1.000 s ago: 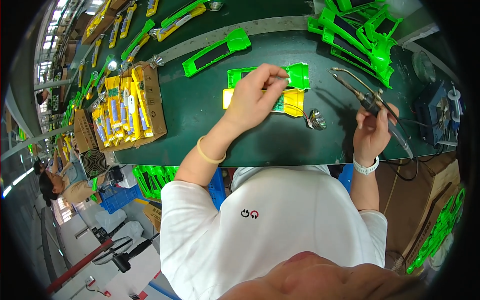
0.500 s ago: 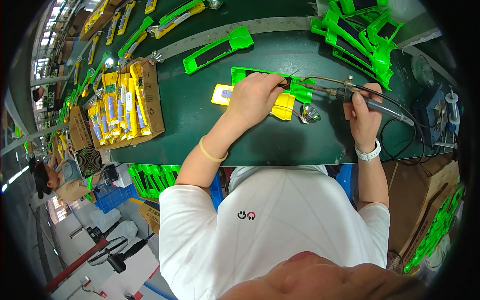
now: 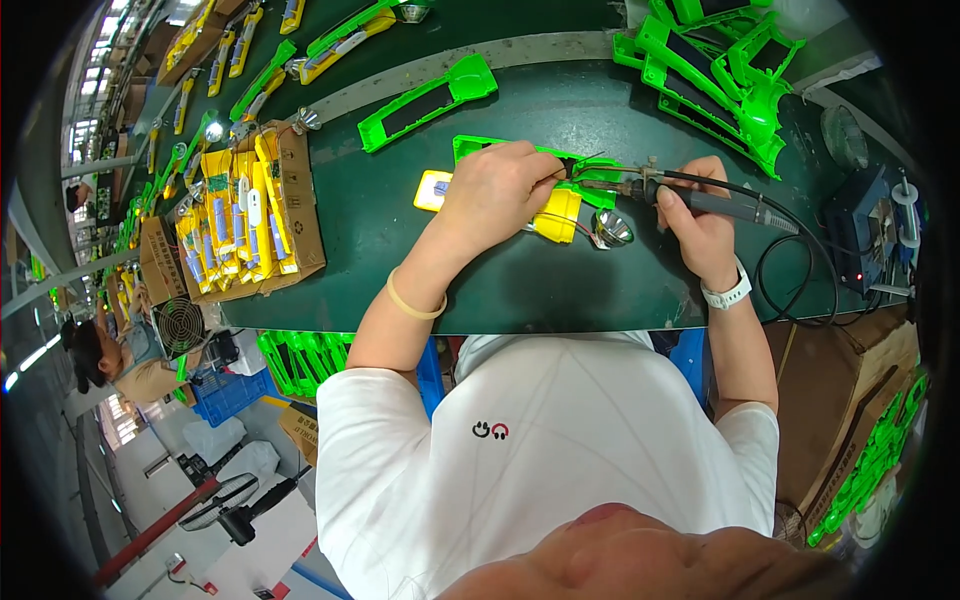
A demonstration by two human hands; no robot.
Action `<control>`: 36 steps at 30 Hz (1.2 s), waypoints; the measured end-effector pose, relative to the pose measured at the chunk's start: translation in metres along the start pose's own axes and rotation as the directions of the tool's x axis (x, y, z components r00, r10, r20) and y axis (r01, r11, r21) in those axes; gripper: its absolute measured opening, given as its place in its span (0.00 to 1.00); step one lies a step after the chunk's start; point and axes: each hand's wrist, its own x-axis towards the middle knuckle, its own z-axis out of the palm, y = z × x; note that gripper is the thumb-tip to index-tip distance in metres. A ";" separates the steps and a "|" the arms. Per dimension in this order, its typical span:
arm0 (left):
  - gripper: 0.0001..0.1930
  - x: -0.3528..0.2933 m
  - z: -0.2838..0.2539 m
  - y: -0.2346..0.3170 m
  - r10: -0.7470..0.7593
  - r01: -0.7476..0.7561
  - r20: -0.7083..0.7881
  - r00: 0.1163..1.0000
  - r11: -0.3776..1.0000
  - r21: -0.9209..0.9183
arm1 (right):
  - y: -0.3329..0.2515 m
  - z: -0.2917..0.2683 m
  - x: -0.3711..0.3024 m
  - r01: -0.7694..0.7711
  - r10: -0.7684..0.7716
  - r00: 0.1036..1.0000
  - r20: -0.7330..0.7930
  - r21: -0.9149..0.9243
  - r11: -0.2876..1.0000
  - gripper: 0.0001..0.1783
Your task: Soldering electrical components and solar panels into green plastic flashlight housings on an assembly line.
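My left hand [image 3: 492, 197] is closed in a pinch over a green plastic housing [image 3: 474, 146], and a thin dark wire shows at its fingertips. My right hand [image 3: 703, 232] grips a soldering iron [image 3: 730, 204] with a metal feed tube along it. The iron's tip is at the housing's right end, close to my left fingertips; whether it touches is too small to tell. Under and beside my left hand lies a yellow plastic piece [image 3: 560, 218], partly covered by the hand. A wired round silver lamp reflector [image 3: 612, 230] rests just right of it.
A cardboard box [image 3: 300, 205] of yellow parts stands at left. Another green housing [image 3: 428, 104] lies behind; more green housings [image 3: 705, 85] are piled far right. A blue soldering station [image 3: 858, 225] with a black cable is at the right edge. A co-worker [image 3: 120, 360] sits far left.
My right hand has brought the soldering iron left, its tip now near my left fingertips. The left hand keeps its pinch over the housing. A red light shows on the station.
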 end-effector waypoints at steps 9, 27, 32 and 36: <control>0.03 0.004 -0.001 0.005 0.017 -0.025 0.056 0.998 0.990 0.137 | 0.000 -0.004 -0.008 0.030 -0.030 0.997 -0.064 0.000 1.000 0.14; 0.04 0.008 0.000 0.006 -0.002 -0.005 0.049 0.999 0.990 0.139 | 0.005 0.002 -0.003 0.060 -0.060 0.998 0.000 -0.126 0.990 0.14; 0.04 0.008 -0.002 0.006 -0.019 0.005 0.089 0.996 0.988 0.157 | 0.003 0.002 -0.004 0.020 -0.020 1.000 -0.008 -0.080 0.997 0.14; 0.04 0.009 -0.003 0.006 -0.012 -0.003 0.093 0.996 0.988 0.153 | 0.001 0.001 -0.008 0.041 -0.041 0.998 -0.048 0.003 0.999 0.14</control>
